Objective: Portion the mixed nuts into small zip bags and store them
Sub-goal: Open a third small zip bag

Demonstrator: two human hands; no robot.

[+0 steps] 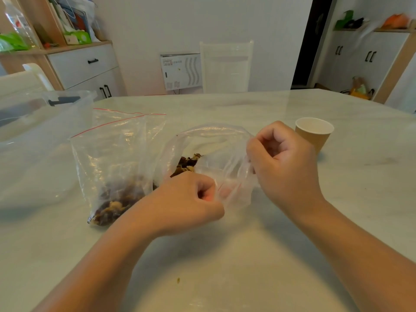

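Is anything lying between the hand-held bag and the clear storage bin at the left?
Yes. The red-striped zip bags, one with nuts in it, lie on the table between the held bag and the bin.

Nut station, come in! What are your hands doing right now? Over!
Left hand and right hand both grip the open zip bag, nuts inside. Filled zip bag lies left. Paper cup right, not in the way.
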